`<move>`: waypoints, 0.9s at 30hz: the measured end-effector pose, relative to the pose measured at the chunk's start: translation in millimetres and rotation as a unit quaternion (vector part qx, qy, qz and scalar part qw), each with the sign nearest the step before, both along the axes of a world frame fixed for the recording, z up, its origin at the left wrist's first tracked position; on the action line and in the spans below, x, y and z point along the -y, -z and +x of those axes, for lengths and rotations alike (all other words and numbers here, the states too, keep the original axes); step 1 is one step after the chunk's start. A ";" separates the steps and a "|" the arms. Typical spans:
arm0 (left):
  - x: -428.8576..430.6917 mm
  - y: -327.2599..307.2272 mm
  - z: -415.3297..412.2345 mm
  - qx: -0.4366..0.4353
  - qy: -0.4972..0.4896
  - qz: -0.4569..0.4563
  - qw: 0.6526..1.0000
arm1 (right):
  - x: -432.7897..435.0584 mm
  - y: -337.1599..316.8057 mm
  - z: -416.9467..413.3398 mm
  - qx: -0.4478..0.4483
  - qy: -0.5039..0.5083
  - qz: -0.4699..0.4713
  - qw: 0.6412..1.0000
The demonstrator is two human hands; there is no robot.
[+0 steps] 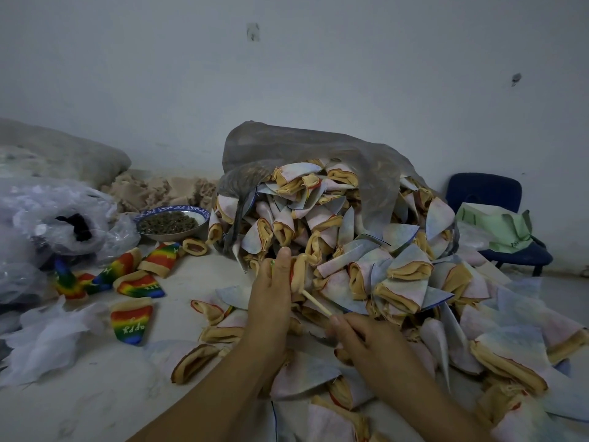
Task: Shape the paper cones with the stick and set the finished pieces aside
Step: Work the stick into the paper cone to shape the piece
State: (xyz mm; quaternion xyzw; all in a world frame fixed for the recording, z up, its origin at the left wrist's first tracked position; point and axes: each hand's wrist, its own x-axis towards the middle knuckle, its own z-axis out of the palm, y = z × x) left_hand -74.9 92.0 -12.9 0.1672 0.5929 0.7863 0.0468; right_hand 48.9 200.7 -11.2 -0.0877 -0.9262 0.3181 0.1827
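Observation:
My left hand (274, 288) grips a tan-rimmed cone (299, 274) in front of me, fingers pointing away. A thin pale stick (317, 303) runs from my right hand (360, 336) up into that cone's opening. My right hand pinches the stick's near end. Behind and to the right lies a big heap of pale cones (350, 244) with tan linings, spilling from a grey plastic bag (318, 148). Several rainbow cones (132, 320) lie on the floor to the left.
A bowl of dark pellets (172, 222) stands at the left of the heap. Clear plastic bags (47, 224) and white scraps (47, 339) crowd the far left. A blue chair (497, 224) with a green bag stands by the wall on the right.

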 end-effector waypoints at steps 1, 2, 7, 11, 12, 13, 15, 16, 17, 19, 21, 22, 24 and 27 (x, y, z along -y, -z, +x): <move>0.5 -1.5 -1.2 -0.005 -0.008 -0.012 1.000 | 2.7 0.0 -0.3 0.000 -0.002 -0.002 1.000; 1.4 -2.2 -2.3 -0.016 -0.023 -0.019 0.999 | 4.9 -0.6 -0.7 -0.002 -0.003 -0.004 1.000; 6.1 -7.6 -1.6 -0.042 -0.077 -0.034 0.996 | 7.2 -4.8 -0.6 -0.007 0.007 0.008 1.000; 2.5 -8.8 4.6 0.024 -0.064 -0.002 0.998 | 7.3 -1.5 -2.7 -0.001 0.029 0.009 1.000; 0.4 -8.6 6.3 0.039 -0.055 0.005 0.998 | 7.7 0.0 -3.6 -0.001 0.034 0.001 0.999; -1.4 -8.5 7.5 0.051 -0.048 0.008 0.998 | 8.3 1.4 -4.5 0.000 0.037 -0.006 0.999; -3.8 -8.1 7.4 0.067 -0.052 0.006 0.996 | 10.0 3.6 -5.9 -0.001 0.040 -0.012 0.999; -4.4 -8.4 6.8 0.070 -0.054 0.007 0.996 | 10.7 4.4 -6.5 -0.004 0.041 -0.009 0.999; -4.8 -8.5 6.6 0.075 -0.053 0.010 0.996 | 10.7 5.4 -6.7 -0.008 0.042 0.000 0.999; -5.0 -9.0 8.1 0.069 -0.045 0.014 0.996 | 9.5 6.3 -6.5 -0.018 0.046 0.021 0.999; -5.4 -7.4 8.8 0.046 -0.033 0.009 0.998 | 7.3 5.6 -7.0 -0.021 0.053 0.037 0.998; -5.6 -6.6 9.4 0.033 -0.027 0.001 0.999 | 5.5 5.0 -7.2 -0.023 0.056 0.048 0.997; -6.2 -4.0 9.6 0.012 -0.013 -0.017 1.000 | 1.1 4.0 -6.8 -0.029 0.062 0.066 0.995; -5.8 1.3 10.1 0.000 0.032 -0.047 0.998 | -6.6 4.1 -4.6 -0.029 0.082 0.067 0.994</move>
